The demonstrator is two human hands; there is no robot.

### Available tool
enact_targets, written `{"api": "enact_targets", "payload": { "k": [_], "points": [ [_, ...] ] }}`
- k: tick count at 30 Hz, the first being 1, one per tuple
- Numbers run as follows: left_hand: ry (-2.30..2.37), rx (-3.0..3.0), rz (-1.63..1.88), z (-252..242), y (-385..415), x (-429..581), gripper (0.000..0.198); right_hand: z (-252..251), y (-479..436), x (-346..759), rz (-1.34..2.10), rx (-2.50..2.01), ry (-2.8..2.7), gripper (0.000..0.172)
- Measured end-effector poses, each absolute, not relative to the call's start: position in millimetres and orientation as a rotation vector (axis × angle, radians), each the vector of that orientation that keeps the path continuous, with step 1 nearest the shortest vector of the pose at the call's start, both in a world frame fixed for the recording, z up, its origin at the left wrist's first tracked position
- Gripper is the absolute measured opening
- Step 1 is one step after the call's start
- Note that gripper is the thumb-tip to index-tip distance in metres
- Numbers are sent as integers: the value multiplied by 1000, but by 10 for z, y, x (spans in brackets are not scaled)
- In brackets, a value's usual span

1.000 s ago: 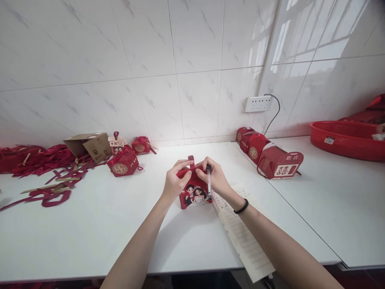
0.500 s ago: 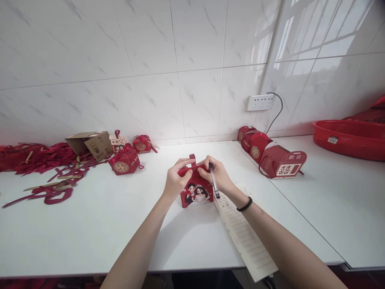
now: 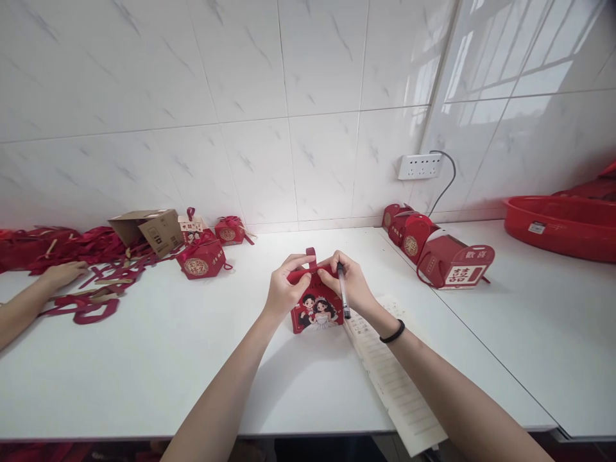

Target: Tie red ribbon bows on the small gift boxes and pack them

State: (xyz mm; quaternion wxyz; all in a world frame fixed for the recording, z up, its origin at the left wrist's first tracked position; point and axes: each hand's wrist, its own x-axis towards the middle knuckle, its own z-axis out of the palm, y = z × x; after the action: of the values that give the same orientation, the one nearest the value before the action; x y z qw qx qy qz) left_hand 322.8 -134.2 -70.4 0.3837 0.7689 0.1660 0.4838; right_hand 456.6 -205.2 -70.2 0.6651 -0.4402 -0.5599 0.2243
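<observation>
A red gift box (image 3: 317, 314) with a cartoon bride and groom on its front stands upright on the white table. My left hand (image 3: 287, 285) pinches its top edge on the left, thumb in front. On the right, my right hand (image 3: 349, 282) grips the same top edge and also keeps a pen (image 3: 343, 292) between its fingers, pointing down. A dark red ribbon loop (image 3: 311, 256) rises from the box top between my hands. Under my right forearm lies a lined sheet of paper (image 3: 399, 385) with handwriting, reaching over the table's front edge.
Red gift boxes (image 3: 201, 256) stand at the back left, near a cardboard box (image 3: 161, 234) and loose ribbons (image 3: 96, 308). Another person's hand (image 3: 67, 273) rests by the ribbons. More red boxes (image 3: 452, 260) and a red basin (image 3: 563, 224) stand right, below a wall socket (image 3: 420, 167).
Another person's arm has come in from the left and reached the ribbons. My hands keep their hold on the gift box, with hardly any movement. The view has shifted slightly.
</observation>
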Motion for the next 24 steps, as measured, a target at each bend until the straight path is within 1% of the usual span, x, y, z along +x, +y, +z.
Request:
{"api": "enact_targets", "payload": {
  "k": [6,13,19,21,24],
  "points": [
    [436,1957,1252,-689,-1352,3231,24,-697,-2060,4574,525,-981,-1281,30],
    [440,1992,1258,-699,-1334,3233,25,-704,-2065,4574,539,-980,-1264,34],
    [439,1993,1229,-687,-1314,3227,23,-722,-2035,4581,516,-996,-1276,33],
    [430,1945,1217,-708,-1313,3234,28,-728,-2046,4581,530,-982,-1266,34],
    [354,1786,1176,-830,-1316,3228,51,-722,-2093,4595,580,-958,-1228,34]
  ]
}}
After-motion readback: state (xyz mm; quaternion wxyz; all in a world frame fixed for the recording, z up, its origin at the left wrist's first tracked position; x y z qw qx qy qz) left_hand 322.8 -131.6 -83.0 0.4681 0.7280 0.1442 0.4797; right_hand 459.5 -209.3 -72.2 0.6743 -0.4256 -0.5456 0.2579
